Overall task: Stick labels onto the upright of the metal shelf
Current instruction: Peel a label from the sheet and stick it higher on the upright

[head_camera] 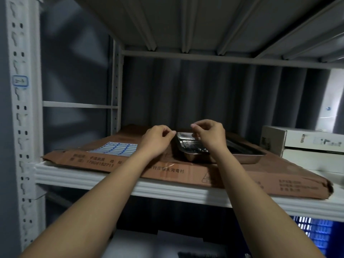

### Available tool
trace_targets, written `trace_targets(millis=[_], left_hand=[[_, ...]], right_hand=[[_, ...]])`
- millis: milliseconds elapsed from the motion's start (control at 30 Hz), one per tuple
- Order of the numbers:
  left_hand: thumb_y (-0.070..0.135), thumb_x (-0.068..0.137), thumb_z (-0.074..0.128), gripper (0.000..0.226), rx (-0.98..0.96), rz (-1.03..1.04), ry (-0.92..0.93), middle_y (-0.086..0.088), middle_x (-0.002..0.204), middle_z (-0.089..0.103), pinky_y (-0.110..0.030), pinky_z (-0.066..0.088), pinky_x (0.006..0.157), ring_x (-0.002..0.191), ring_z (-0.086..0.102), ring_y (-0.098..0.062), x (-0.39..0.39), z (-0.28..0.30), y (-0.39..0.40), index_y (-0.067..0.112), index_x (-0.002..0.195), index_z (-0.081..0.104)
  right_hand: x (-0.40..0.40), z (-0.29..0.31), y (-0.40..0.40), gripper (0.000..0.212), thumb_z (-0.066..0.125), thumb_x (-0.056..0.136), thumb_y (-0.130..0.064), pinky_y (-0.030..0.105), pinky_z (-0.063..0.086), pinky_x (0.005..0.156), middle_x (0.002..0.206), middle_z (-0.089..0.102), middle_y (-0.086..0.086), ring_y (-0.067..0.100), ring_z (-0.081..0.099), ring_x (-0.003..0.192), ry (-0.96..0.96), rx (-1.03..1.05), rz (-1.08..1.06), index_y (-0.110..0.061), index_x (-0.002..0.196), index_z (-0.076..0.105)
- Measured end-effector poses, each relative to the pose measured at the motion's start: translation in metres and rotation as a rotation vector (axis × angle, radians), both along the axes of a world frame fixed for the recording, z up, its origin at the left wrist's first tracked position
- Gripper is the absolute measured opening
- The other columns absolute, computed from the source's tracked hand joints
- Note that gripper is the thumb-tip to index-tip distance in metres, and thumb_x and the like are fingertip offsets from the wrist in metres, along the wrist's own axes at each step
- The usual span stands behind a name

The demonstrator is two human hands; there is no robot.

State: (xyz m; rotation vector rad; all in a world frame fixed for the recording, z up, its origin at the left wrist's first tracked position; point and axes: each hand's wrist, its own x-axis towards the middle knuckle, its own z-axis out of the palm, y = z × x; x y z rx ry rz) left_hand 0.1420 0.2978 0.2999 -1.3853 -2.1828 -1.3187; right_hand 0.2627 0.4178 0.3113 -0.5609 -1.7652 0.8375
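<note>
Shelf (130, 185): white metal, ribbed front edge, another deck overhead. Upright (19, 127): perforated, far left, one blue-bordered label (20, 81) stuck on it. Cardboard (167, 170): flat brown sheet lying on the shelf, printed text along its front. Label sheet (115, 149): blue-and-white, on the cardboard's left part. Steel tray (193, 148): on the cardboard, centre. White boxes (297, 144): right. Grey curtain (223, 94): behind. Left hand (156, 140) and right hand (208, 135): raised over the tray, fingers curled with tips pinched; whether they hold anything I cannot tell.
</note>
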Motion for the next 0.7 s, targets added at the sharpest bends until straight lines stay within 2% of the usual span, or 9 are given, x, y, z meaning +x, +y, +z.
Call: trace_targets(millis=[67, 133, 200, 267, 367, 467, 533, 600, 700], left_hand=[[0.045, 0.093, 0.051, 0.033, 0.039, 0.032, -0.012, 0.004, 0.077, 0.069, -0.037, 0.050, 0.080, 0.082, 0.063, -0.017, -0.004, -0.002, -0.007, 0.021, 0.075, 0.065], [0.036, 0.093, 0.053, 0.029, 0.079, 0.039, -0.020, 0.006, 0.062, 0.063, -0.037, 0.051, 0.074, 0.071, 0.062, -0.018, -0.010, -0.004, -0.017, 0.021, 0.069, 0.058], [0.023, 0.090, 0.059, 0.017, 0.100, 0.053, -0.012, 0.006, 0.066, 0.059, -0.031, 0.044, 0.067, 0.070, 0.057, -0.018, -0.018, -0.006, -0.030, 0.019, 0.076, 0.051], [0.014, 0.086, 0.063, 0.019, 0.107, 0.074, 0.023, 0.002, 0.081, 0.056, -0.028, 0.037, 0.066, 0.073, 0.054, -0.017, -0.027, -0.009, -0.047, 0.019, 0.083, 0.045], [0.021, 0.086, 0.064, 0.017, 0.083, 0.135, 0.053, -0.001, 0.091, 0.059, -0.031, 0.044, 0.071, 0.080, 0.056, -0.018, -0.043, -0.011, -0.077, 0.020, 0.080, 0.049], [0.022, 0.088, 0.060, 0.010, 0.055, 0.192, 0.037, 0.004, 0.085, 0.059, -0.029, 0.042, 0.072, 0.085, 0.055, -0.016, -0.058, -0.014, -0.108, 0.022, 0.081, 0.054], [0.020, 0.089, 0.058, 0.007, 0.066, 0.221, 0.017, 0.006, 0.083, 0.059, -0.026, 0.038, 0.070, 0.084, 0.055, -0.014, -0.066, -0.018, -0.128, 0.022, 0.083, 0.055], [0.019, 0.089, 0.056, 0.006, 0.084, 0.268, 0.003, 0.004, 0.085, 0.061, -0.027, 0.040, 0.071, 0.085, 0.057, -0.015, -0.073, -0.025, -0.147, 0.021, 0.084, 0.056], [0.020, 0.091, 0.052, 0.009, 0.106, 0.334, -0.026, 0.007, 0.078, 0.058, -0.028, 0.041, 0.070, 0.082, 0.056, -0.017, -0.081, -0.037, -0.172, 0.023, 0.082, 0.055]], right_hand=[[-0.003, 0.000, -0.009, 0.006, 0.069, 0.087, -0.014, 0.031, 0.057, 0.078, 0.082, 0.071, 0.000, 0.016, 0.069, 0.079, -0.057, 0.075, 0.014, -0.018, 0.085, 0.072], [-0.008, 0.000, -0.020, 0.006, 0.069, 0.087, -0.015, 0.027, 0.055, 0.080, 0.085, 0.071, -0.004, 0.011, 0.067, 0.083, -0.114, 0.145, 0.039, -0.018, 0.090, 0.073], [-0.014, 0.000, -0.036, 0.006, 0.068, 0.088, -0.023, 0.021, 0.051, 0.069, 0.077, 0.069, -0.005, 0.005, 0.063, 0.071, -0.167, 0.170, 0.122, -0.019, 0.087, 0.072], [-0.026, 0.001, -0.054, 0.009, 0.064, 0.091, -0.020, 0.024, 0.050, 0.065, 0.074, 0.071, 0.001, 0.006, 0.061, 0.064, -0.199, 0.191, 0.230, -0.016, 0.087, 0.071], [-0.050, 0.000, -0.077, 0.015, 0.064, 0.090, -0.012, 0.023, 0.051, 0.081, 0.094, 0.072, 0.002, 0.009, 0.065, 0.087, -0.280, 0.301, 0.260, -0.014, 0.103, 0.072], [-0.076, -0.003, -0.103, 0.022, 0.061, 0.093, -0.023, 0.027, 0.046, 0.094, 0.112, 0.070, 0.000, 0.012, 0.060, 0.107, -0.424, 0.383, 0.304, -0.015, 0.111, 0.071], [-0.092, -0.007, -0.121, 0.030, 0.057, 0.095, -0.033, 0.029, 0.043, 0.095, 0.120, 0.067, 0.004, 0.018, 0.058, 0.115, -0.566, 0.420, 0.327, -0.015, 0.117, 0.068], [-0.105, -0.016, -0.135, 0.043, 0.053, 0.095, -0.046, 0.030, 0.041, 0.094, 0.128, 0.063, 0.007, 0.024, 0.056, 0.119, -0.710, 0.394, 0.335, -0.016, 0.122, 0.065], [-0.118, -0.032, -0.149, 0.049, 0.052, 0.088, -0.062, 0.035, 0.047, 0.086, 0.115, 0.068, 0.006, 0.026, 0.059, 0.107, -0.828, 0.487, 0.251, -0.021, 0.108, 0.071]])
